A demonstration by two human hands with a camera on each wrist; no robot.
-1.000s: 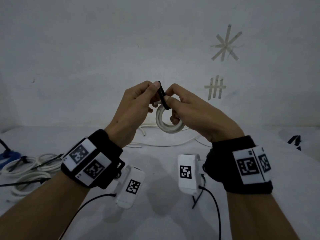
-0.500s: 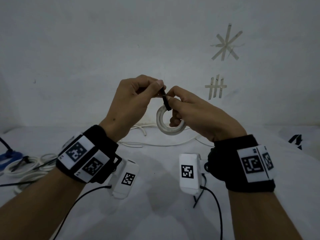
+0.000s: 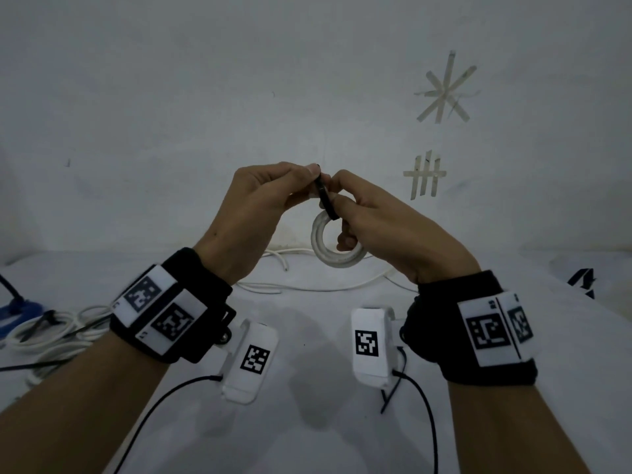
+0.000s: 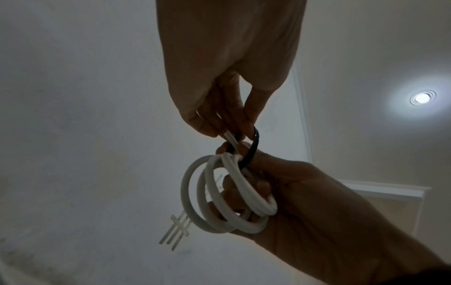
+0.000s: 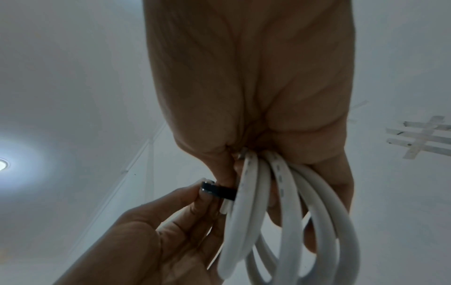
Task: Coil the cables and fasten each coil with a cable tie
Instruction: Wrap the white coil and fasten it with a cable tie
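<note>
Held above the table (image 3: 307,422), a small coil of white round cable (image 3: 331,255) hangs from the right hand (image 3: 383,230), fingers curled through it; directly above, the left hand (image 3: 260,200) pinches the black plastic cable tie (image 3: 326,200) looped over the coil's top.

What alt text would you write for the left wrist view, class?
The left hand pinches a black cable tie looped round a white cable coil held by the right hand. Behind: pale wall, tape marks, a ceiling light.
</note>
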